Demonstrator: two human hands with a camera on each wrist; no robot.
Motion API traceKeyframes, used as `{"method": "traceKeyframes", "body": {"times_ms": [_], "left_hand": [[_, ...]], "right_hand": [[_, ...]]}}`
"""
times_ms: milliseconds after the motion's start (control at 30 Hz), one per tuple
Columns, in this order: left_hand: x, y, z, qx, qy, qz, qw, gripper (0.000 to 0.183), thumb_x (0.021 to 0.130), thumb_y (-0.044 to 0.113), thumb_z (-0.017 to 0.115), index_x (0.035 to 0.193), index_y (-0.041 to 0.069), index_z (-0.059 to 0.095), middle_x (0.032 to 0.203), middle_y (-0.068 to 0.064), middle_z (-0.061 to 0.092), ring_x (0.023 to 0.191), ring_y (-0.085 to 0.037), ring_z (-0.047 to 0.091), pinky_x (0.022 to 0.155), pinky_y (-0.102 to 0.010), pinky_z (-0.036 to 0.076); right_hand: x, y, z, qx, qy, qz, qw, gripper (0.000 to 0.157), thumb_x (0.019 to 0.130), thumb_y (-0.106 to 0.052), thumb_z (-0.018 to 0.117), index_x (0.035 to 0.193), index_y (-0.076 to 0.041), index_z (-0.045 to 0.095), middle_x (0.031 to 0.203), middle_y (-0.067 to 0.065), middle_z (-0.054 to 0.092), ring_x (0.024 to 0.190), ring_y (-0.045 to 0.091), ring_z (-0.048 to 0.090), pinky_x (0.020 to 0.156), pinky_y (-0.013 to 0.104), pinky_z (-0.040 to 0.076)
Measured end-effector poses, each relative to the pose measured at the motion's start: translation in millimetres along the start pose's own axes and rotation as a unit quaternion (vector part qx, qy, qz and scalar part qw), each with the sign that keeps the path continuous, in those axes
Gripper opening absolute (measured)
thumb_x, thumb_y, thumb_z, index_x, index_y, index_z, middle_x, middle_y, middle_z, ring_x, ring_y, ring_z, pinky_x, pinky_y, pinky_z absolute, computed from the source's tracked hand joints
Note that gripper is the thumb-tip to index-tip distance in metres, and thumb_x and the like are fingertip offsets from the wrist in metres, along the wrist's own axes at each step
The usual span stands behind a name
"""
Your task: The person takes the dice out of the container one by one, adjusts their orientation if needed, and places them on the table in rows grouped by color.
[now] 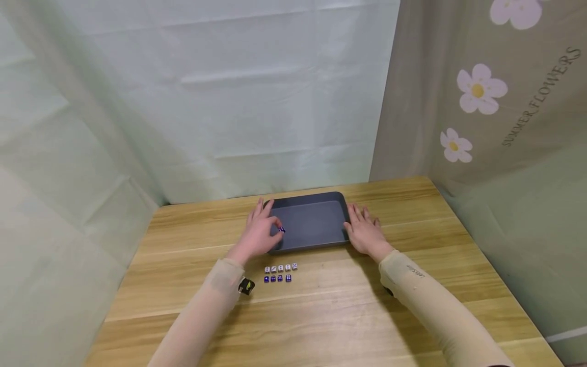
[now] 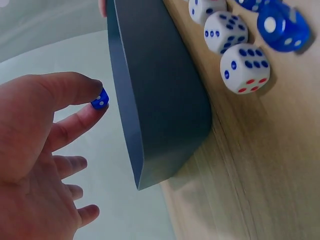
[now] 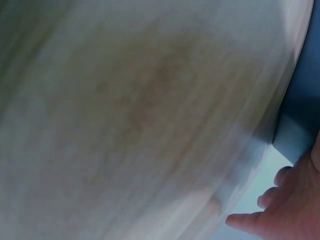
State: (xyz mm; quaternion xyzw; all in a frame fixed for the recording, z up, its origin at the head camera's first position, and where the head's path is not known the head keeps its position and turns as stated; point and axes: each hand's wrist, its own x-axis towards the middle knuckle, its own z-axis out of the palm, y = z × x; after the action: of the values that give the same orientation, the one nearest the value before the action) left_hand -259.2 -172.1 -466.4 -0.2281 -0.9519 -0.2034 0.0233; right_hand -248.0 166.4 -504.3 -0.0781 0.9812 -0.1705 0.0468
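Note:
Between thumb and index finger, my left hand [image 1: 260, 232] pinches a blue die [image 2: 100, 99] above the left end of a dark grey tray [image 1: 312, 223]. Its other fingers are spread. My right hand [image 1: 364, 232] rests at the tray's right side, fingers extended along the outer wall. In front of the tray, a row of several white dice [image 1: 281, 268] lies on the table, with a row of several blue dice [image 1: 273, 279] nearer to me. The blue row has a gap before its rightmost die [image 1: 288, 278]. In the left wrist view, a white die [image 2: 245, 68] appears close up.
The wooden table [image 1: 330, 311] reaches back to a pale hanging cloth [image 1: 257, 102]. On the right hangs a curtain [image 1: 412, 102] with printed flowers. A small black device [image 1: 246, 286] sits at my left wrist.

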Motion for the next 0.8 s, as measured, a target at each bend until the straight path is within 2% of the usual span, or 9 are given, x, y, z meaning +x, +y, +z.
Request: {"method": "traceKeyframes", "body": {"times_ms": [300, 433, 633, 800], "left_hand": [[-22.8, 8.0, 1.1, -0.003, 0.005, 0.028, 0.9996, 0.011, 0.094, 0.025, 0.083, 0.096, 0.018, 0.074, 0.175, -0.02, 0.021, 0.163, -0.045, 0.0, 0.122, -0.075, 0.014], [-34.3, 13.7, 5.9, -0.001, 0.004, 0.051, 0.9987, 0.012, 0.092, 0.026, 0.084, 0.095, 0.018, 0.074, 0.174, -0.021, 0.023, 0.162, -0.047, 0.004, 0.122, -0.075, 0.016], [-51.7, 24.8, 13.1, -0.002, -0.001, 0.082, 0.9966, 0.01, 0.093, 0.026, 0.081, 0.096, 0.019, 0.075, 0.175, -0.017, 0.023, 0.163, -0.043, 0.003, 0.122, -0.074, 0.019], [-61.7, 33.0, 21.6, 0.009, 0.007, 0.121, 0.9926, 0.007, 0.094, 0.024, 0.08, 0.097, 0.019, 0.075, 0.174, -0.017, 0.028, 0.162, -0.045, 0.009, 0.121, -0.074, 0.024]], "right_hand": [[1.2, 1.0, 0.3, 0.001, -0.003, 0.002, 1.0, 0.068, 0.117, -0.036, 0.032, 0.172, -0.01, 0.003, 0.179, 0.016, 0.006, 0.163, 0.046, 0.002, 0.121, 0.078, 0.01], [1.3, 1.6, 1.5, 0.002, -0.004, 0.003, 1.0, 0.068, 0.117, -0.036, 0.032, 0.172, -0.01, 0.002, 0.179, 0.016, 0.006, 0.162, 0.046, 0.002, 0.121, 0.078, 0.01], [2.1, 2.1, 2.3, 0.0, -0.003, 0.004, 1.0, 0.067, 0.117, -0.036, 0.031, 0.172, -0.011, 0.001, 0.179, 0.016, 0.005, 0.163, 0.046, 0.003, 0.121, 0.077, 0.011], [2.0, 2.6, 2.1, 0.003, -0.003, 0.004, 1.0, 0.067, 0.117, -0.036, 0.03, 0.172, -0.011, 0.002, 0.179, 0.016, 0.005, 0.162, 0.046, 0.002, 0.121, 0.077, 0.011]]}}
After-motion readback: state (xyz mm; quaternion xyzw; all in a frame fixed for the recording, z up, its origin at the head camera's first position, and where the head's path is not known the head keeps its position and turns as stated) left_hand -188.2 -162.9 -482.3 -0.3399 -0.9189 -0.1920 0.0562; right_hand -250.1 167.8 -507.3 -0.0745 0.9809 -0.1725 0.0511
